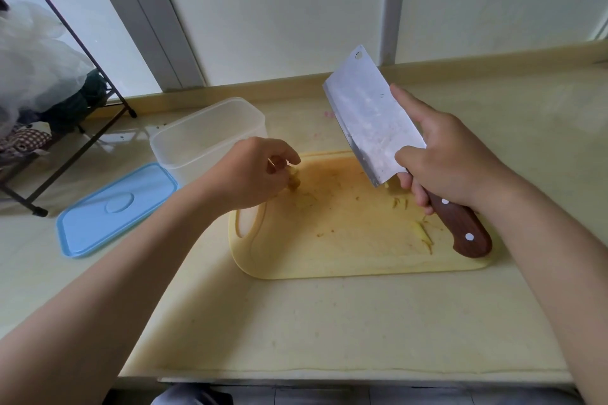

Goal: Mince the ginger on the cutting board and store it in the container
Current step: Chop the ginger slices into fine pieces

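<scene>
A: Grip of the right hand?
B: Curled round the wooden handle of the cleaver, forefinger laid along the flat of the blade, which is tilted up over the cutting board, centre right of frame.
A: And the left hand?
B: Fingertips pinch a ginger piece at the board's upper left; ginger shreds lie at its lower right. The container stands uncovered beside the board, centre left, its blue lid flat on the counter
</scene>
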### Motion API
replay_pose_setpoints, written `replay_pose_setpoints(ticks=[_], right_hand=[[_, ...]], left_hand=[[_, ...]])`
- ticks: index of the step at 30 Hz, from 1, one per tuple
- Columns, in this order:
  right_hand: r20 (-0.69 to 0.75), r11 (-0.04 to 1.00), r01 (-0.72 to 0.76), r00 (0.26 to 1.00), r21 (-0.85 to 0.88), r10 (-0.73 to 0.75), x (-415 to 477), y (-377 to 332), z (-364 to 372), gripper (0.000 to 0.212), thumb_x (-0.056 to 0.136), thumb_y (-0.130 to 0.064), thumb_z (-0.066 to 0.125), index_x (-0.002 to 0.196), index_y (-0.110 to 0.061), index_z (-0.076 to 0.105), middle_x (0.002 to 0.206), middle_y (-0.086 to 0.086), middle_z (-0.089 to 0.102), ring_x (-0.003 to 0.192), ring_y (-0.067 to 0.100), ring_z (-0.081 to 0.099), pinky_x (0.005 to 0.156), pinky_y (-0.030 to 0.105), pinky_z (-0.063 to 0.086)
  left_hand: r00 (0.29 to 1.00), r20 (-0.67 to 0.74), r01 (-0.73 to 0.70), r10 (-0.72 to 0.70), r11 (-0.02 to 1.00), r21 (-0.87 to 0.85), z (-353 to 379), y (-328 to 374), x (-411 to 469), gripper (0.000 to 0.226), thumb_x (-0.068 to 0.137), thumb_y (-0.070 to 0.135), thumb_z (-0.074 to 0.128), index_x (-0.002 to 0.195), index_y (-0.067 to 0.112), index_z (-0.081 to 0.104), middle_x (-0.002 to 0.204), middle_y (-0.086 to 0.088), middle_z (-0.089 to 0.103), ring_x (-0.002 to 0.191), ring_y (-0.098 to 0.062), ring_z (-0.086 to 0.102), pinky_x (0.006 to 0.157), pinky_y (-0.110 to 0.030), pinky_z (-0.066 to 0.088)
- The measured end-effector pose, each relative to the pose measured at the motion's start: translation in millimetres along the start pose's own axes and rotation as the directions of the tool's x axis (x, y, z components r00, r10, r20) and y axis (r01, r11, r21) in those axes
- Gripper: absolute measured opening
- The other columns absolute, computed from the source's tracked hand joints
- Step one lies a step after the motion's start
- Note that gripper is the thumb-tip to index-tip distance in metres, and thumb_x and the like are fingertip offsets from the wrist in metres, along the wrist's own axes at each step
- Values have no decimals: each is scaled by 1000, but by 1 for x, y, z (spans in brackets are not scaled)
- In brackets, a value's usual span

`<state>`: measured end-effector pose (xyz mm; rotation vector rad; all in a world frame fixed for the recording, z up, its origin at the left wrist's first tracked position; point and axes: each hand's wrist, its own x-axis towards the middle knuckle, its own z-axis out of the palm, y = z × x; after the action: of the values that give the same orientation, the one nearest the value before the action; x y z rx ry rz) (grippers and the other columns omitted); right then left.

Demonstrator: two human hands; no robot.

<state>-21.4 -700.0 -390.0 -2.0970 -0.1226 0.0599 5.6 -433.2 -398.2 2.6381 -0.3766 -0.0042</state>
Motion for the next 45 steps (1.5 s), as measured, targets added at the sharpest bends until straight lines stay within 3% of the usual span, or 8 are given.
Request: replay_pose_setpoints(ticks=[2, 5, 8, 15, 22, 30, 37, 45], right_hand=[[0, 1000, 2, 1000, 3, -2, 0, 0, 0, 93, 91, 1, 41, 158, -59, 19, 51, -2, 63, 44, 24, 56, 40, 30, 50], [3, 1000, 2, 1000, -4, -2, -1, -1, 0, 93, 91, 0, 41, 158, -60, 18, 51, -3, 62, 43, 23, 56, 40, 30, 49], [2, 1000, 1, 1000, -4, -1, -1, -1, 1, 92, 91, 0, 41, 157, -61, 18, 52, 1, 62, 44, 24, 57, 41, 30, 50], [3, 1000, 0, 1000, 0, 0, -1, 0, 0, 92, 92, -1, 41, 157, -61, 17, 50, -1, 62, 42, 22, 56, 39, 28, 47], [-2, 1000, 11, 1000, -21, -12, -3, -2, 0, 92, 92, -1, 41, 156, -62, 18, 67, 14, 64, 41, 21, 54, 41, 32, 52], [-17, 999, 19, 1000, -40, -19, -2, -1, -1, 93, 91, -1, 41, 157, -62, 17, 69, 13, 65, 41, 20, 55, 42, 30, 51], [-25, 998, 13, 1000, -55, -15, -1, 0, -2, 92, 91, -2, 41, 157, -61, 17, 70, 13, 66, 42, 20, 56, 43, 31, 52], [-28, 998, 11, 1000, -59, -13, 0, 3, -3, 92, 90, -3, 41, 156, -63, 16, 72, 9, 66, 41, 18, 56, 44, 30, 52]], left_hand=[[998, 64, -12, 12, 1000, 7, -2, -2, -2, 27, 92, 14, 63, 113, 26, 74, 100, 6, 70, 88, -10, 66, 83, -29, 57], [985, 167, -28, 28, 1000, -2, -7, -1, -5, 19, 93, 20, 69, 106, 31, 76, 96, 20, 69, 88, 4, 64, 78, -7, 49], [978, 207, -30, 35, 999, -27, -8, 0, -7, 15, 92, 23, 72, 103, 32, 77, 94, 24, 69, 88, 11, 62, 74, 1, 44], [998, 21, 58, -57, 998, -35, -6, 1, -2, 20, 94, 10, 60, 95, 25, 73, 82, 14, 69, 78, -5, 67, 65, -9, 48], [992, 111, 84, -53, 954, -289, -5, 17, -7, 8, 91, 10, 69, 91, 17, 73, 78, 1, 74, 72, -9, 71, 62, -18, 54], [981, 112, -151, 159, 986, -76, 15, 40, -13, 8, 88, 14, 73, 91, 21, 77, 81, 17, 70, 75, 5, 65, 66, -6, 46], [976, 102, -192, 194, 981, -27, 28, 45, -16, 23, 90, 13, 72, 111, 21, 76, 79, 21, 65, 70, 17, 58, 67, 0, 38], [996, -63, -61, 70, 988, 139, -9, 15, 1, 14, 91, 10, 69, 99, 17, 77, 79, 13, 67, 67, 9, 59, 59, 2, 41]])
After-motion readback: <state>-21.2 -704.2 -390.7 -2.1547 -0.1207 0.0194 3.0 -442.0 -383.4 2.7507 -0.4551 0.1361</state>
